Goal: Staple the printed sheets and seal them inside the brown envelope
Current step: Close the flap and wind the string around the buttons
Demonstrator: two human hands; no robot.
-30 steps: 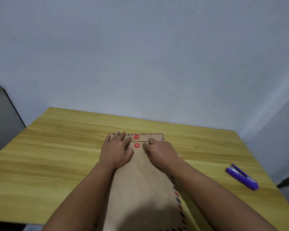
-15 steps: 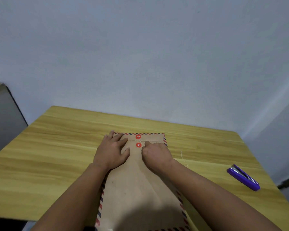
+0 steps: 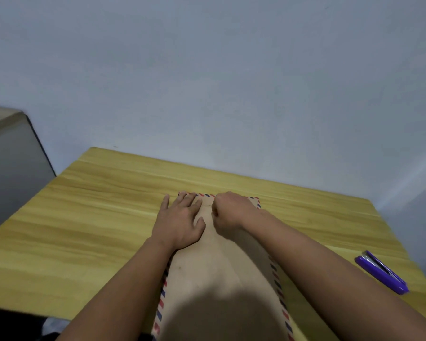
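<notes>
**Both hands on the envelope flap**

We've got the brown envelope (image 3: 221,279) lying flat on the wooden table (image 3: 96,217), long axis running away from us, flap end far, striped border down both edges. Our left hand (image 3: 180,222) lies palm-down w/ fingers (image 3: 187,200) spread flat, pressing the envelope's top-left part; nothing gripped. Our right hand (image 3: 229,215) sits just right of those fingers, curled into a loose fist over the flap centre; can't tell what, if anything, it pinches. Printed sheets not visible. Purple stapler (image 3: 381,273) lies on the table well right of the right hand, near the table edge, untouched. Grey cabinet (image 3: 12,163) stands far left.
</notes>
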